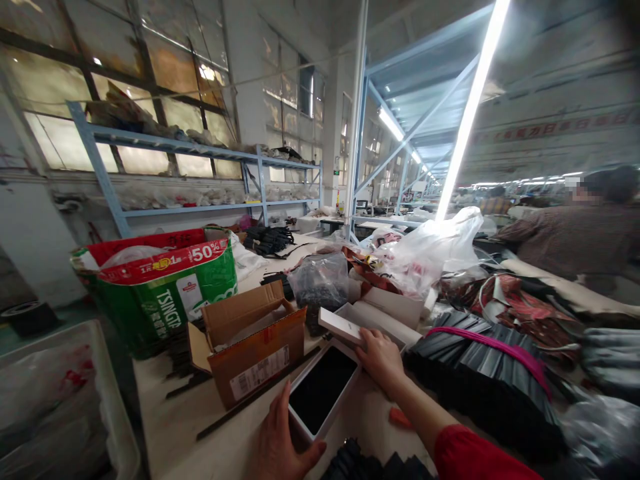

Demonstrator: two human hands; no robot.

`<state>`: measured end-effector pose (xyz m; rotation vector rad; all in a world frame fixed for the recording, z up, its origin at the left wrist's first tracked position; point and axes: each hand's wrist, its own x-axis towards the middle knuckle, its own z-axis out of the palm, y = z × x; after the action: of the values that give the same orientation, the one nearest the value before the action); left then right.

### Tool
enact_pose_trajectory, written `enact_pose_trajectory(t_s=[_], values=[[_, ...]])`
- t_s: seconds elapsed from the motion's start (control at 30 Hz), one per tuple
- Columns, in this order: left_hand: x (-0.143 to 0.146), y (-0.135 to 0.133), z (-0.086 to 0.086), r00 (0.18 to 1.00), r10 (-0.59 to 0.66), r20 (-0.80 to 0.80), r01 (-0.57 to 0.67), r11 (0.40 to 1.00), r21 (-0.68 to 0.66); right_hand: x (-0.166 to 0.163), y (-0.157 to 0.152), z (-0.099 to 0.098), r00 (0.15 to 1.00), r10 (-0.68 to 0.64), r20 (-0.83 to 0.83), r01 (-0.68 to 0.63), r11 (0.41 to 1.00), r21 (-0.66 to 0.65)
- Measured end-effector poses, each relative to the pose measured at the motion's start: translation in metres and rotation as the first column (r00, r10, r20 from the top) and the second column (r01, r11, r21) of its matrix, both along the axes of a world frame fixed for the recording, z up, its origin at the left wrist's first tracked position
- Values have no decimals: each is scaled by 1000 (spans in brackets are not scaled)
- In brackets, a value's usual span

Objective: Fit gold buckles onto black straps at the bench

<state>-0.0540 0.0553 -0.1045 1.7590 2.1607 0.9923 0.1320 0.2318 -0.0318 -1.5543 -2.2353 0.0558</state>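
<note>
A white phone box point(320, 435) lies on the table in front of me, with a black-screened phone point(324, 389) face up inside it. My left hand point(285, 437) grips the near left corner of this box, its thumb along the near side and its fingers along the left. At the box's far end, my right hand point(381, 359) is closed on a white box lid point(341, 328), which is held tilted; its fingers lie over the lid's near wall. Part of the lid is hidden behind my right hand.
An opened cardboard carton point(257, 360) stands left of the phone box, a green and red bag point(165, 293) behind it. Black strips tied with a pink band point(493, 337) lie right. Clear plastic bags point(430, 250) pile up behind. A co-worker point(580, 227) is at far right.
</note>
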Motion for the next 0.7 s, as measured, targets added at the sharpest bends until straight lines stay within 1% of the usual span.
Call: enact_pose_trajectory(t_s=[0.1, 0.23, 0.33, 0.4, 0.5, 0.57, 0.63, 0.7], values=[[0, 0, 0, 1000, 6, 0, -6, 1000, -24, 2, 8, 8, 996, 35, -82, -34, 999, 18], [3, -2, 8, 1000, 15, 21, -13, 997, -79, 14, 14, 26, 971, 70, -229, -57, 996, 62], [6, -2, 12, 999, 37, 40, -33, 996, -83, 25, 8, 38, 936, 121, -330, -105, 992, 67], [5, -2, 11, 998, 46, 47, -42, 997, -67, 28, -2, 44, 904, 143, -402, -134, 990, 51], [2, -3, 4, 998, 24, 61, -23, 999, -22, 26, -24, 51, 841, 165, -515, -209, 978, -28], [0, -5, 3, 997, -9, 76, 6, 999, 48, 24, -43, 57, 790, 176, -588, -297, 948, -116], [0, -9, 10, 995, -29, 96, 14, 989, 147, 25, -65, 63, 746, 166, -645, -384, 898, -214], [4, -15, 29, 981, -37, 189, -6, 975, 221, 30, -87, 68, 723, 132, -678, -441, 844, -306]])
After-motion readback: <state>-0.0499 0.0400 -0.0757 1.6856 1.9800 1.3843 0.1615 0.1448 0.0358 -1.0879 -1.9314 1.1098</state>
